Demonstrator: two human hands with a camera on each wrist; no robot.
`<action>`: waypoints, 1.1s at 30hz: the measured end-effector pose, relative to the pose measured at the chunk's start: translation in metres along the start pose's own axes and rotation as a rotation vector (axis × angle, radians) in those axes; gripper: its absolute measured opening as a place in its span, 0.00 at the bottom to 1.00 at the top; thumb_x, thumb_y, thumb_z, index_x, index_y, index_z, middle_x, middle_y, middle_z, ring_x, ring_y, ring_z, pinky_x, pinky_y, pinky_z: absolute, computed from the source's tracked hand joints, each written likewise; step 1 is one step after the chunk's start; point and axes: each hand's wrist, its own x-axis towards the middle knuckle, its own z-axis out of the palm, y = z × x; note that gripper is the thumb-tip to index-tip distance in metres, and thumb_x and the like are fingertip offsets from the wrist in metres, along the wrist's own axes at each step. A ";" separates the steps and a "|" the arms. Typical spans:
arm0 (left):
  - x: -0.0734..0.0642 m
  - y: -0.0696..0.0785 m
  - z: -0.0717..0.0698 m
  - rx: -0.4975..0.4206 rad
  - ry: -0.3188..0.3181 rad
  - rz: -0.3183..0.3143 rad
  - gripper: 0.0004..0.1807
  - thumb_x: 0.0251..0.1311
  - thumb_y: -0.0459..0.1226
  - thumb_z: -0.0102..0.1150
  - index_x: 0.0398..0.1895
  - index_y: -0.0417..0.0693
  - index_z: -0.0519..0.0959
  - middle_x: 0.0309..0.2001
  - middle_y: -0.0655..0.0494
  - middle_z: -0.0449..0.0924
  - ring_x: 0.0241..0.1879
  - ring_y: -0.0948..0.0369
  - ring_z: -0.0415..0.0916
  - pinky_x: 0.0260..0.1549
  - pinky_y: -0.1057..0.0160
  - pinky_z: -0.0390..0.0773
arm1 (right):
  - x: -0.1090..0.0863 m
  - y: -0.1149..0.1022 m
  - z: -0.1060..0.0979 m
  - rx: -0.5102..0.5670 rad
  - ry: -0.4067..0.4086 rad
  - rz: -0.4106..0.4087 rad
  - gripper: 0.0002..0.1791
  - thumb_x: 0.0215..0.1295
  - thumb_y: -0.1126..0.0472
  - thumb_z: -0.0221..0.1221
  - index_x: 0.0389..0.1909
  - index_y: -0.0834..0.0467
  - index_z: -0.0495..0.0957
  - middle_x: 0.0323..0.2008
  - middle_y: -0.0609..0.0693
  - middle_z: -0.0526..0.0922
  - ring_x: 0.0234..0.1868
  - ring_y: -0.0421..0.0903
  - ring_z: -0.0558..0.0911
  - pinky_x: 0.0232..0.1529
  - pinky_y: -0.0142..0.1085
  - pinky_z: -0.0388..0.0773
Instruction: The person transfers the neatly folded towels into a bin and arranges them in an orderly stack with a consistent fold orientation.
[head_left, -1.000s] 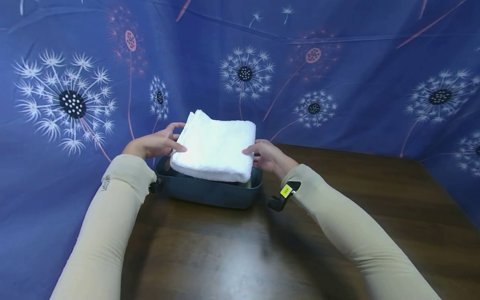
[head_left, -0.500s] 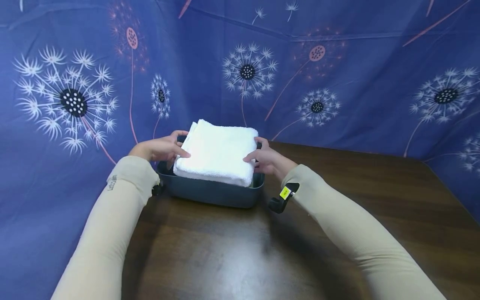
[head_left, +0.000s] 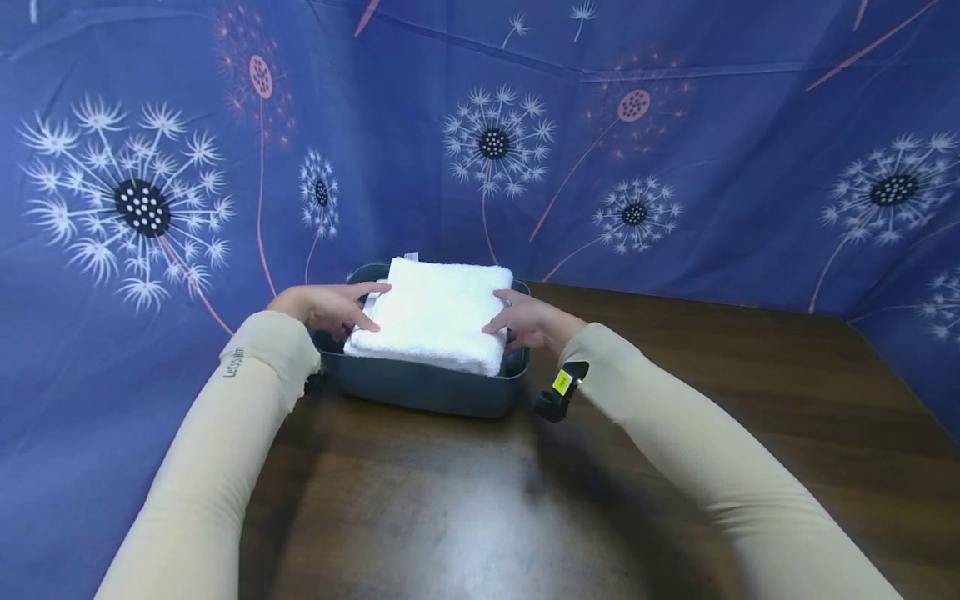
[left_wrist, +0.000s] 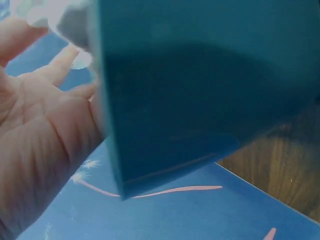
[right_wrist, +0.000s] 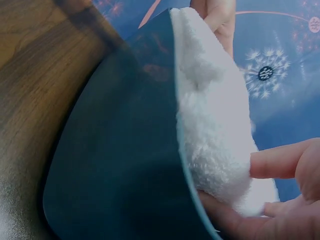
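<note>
A folded white towel lies in the top of a dark blue-grey plastic bin, its upper layer rising above the front rim. On its left side my left hand holds it, thumb and index finger showing on the top face and the others down the side. Opposite, my right hand grips the right edge. In the right wrist view, the right thumb rests on the towel while fingers reach down between towel and bin wall. The left wrist view has the bin wall hiding most of the left fingertips.
The bin stands on a dark wooden table close to a blue dandelion-print cloth behind and at the left. A small white tag pokes up behind the towel. A black wrist camera hangs below the right sleeve.
Both hands have lowered the towel into the bin; its top face now lies flatter and the bin's back rim shows. The bin stays in place.
</note>
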 end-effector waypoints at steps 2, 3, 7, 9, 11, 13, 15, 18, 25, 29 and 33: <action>0.004 -0.001 0.004 0.057 0.001 -0.040 0.49 0.60 0.32 0.58 0.74 0.54 0.34 0.70 0.37 0.24 0.65 0.35 0.44 0.58 0.38 0.56 | 0.003 0.001 0.002 -0.001 -0.009 0.023 0.46 0.61 0.78 0.51 0.73 0.50 0.38 0.71 0.61 0.40 0.63 0.66 0.59 0.56 0.57 0.64; 0.006 -0.001 0.006 0.076 0.004 -0.060 0.49 0.60 0.31 0.58 0.74 0.52 0.34 0.70 0.36 0.27 0.65 0.35 0.45 0.58 0.39 0.57 | 0.004 0.002 0.003 -0.005 -0.013 0.033 0.46 0.61 0.78 0.51 0.73 0.51 0.38 0.71 0.61 0.39 0.64 0.65 0.57 0.57 0.57 0.62; 0.011 -0.001 0.014 0.111 0.051 -0.104 0.50 0.58 0.29 0.59 0.74 0.50 0.35 0.69 0.32 0.36 0.63 0.38 0.53 0.54 0.45 0.67 | 0.003 0.004 0.007 -0.088 -0.015 0.042 0.47 0.60 0.80 0.51 0.73 0.53 0.38 0.72 0.60 0.37 0.68 0.61 0.49 0.60 0.57 0.58; 0.012 -0.001 0.015 0.116 0.089 -0.093 0.50 0.56 0.29 0.60 0.74 0.49 0.38 0.68 0.32 0.38 0.63 0.39 0.55 0.53 0.47 0.68 | 0.001 0.004 0.007 -0.132 0.005 0.023 0.48 0.58 0.80 0.53 0.73 0.54 0.38 0.72 0.58 0.38 0.69 0.58 0.47 0.62 0.55 0.57; 0.012 -0.001 0.014 0.106 0.129 -0.060 0.48 0.57 0.29 0.60 0.73 0.48 0.41 0.69 0.32 0.37 0.64 0.40 0.54 0.54 0.47 0.68 | -0.002 0.002 0.006 -0.137 0.034 -0.013 0.48 0.57 0.80 0.53 0.73 0.56 0.39 0.72 0.59 0.39 0.69 0.58 0.48 0.62 0.54 0.57; 0.011 -0.001 0.011 0.060 0.175 -0.015 0.45 0.57 0.28 0.59 0.73 0.47 0.44 0.69 0.32 0.38 0.65 0.41 0.52 0.55 0.47 0.66 | -0.005 -0.002 0.003 -0.103 0.073 -0.047 0.46 0.56 0.79 0.54 0.72 0.57 0.42 0.71 0.60 0.44 0.68 0.60 0.51 0.61 0.52 0.59; 0.010 -0.001 0.007 0.003 0.213 0.033 0.44 0.58 0.28 0.59 0.73 0.46 0.45 0.69 0.33 0.41 0.65 0.42 0.52 0.57 0.47 0.64 | -0.010 -0.006 -0.001 -0.049 0.099 -0.084 0.44 0.56 0.79 0.53 0.72 0.58 0.44 0.69 0.62 0.48 0.66 0.62 0.55 0.61 0.51 0.61; 0.009 0.001 0.004 -0.049 0.249 0.088 0.43 0.58 0.28 0.58 0.73 0.45 0.46 0.69 0.34 0.47 0.64 0.43 0.56 0.57 0.47 0.65 | -0.016 -0.014 -0.006 0.014 0.119 -0.110 0.41 0.58 0.77 0.52 0.71 0.59 0.45 0.66 0.65 0.53 0.63 0.63 0.61 0.60 0.49 0.64; 0.011 0.007 0.002 -0.116 0.278 0.145 0.40 0.60 0.27 0.56 0.73 0.45 0.47 0.67 0.39 0.53 0.61 0.45 0.61 0.57 0.48 0.64 | -0.019 -0.022 -0.023 0.142 0.101 -0.118 0.35 0.63 0.75 0.48 0.70 0.60 0.49 0.65 0.63 0.56 0.61 0.61 0.65 0.57 0.48 0.67; 0.012 0.010 0.003 -0.163 0.305 0.158 0.39 0.60 0.28 0.56 0.72 0.44 0.49 0.66 0.38 0.55 0.60 0.45 0.62 0.57 0.48 0.65 | -0.019 -0.020 -0.032 0.181 0.099 -0.111 0.32 0.64 0.74 0.47 0.69 0.60 0.52 0.65 0.62 0.57 0.63 0.60 0.64 0.58 0.47 0.67; 0.011 0.012 0.003 -0.209 0.330 0.148 0.38 0.60 0.28 0.56 0.71 0.42 0.51 0.66 0.38 0.55 0.60 0.45 0.62 0.57 0.49 0.65 | -0.019 -0.019 -0.037 0.219 0.098 -0.092 0.32 0.64 0.73 0.47 0.69 0.60 0.54 0.66 0.60 0.55 0.64 0.59 0.61 0.59 0.46 0.66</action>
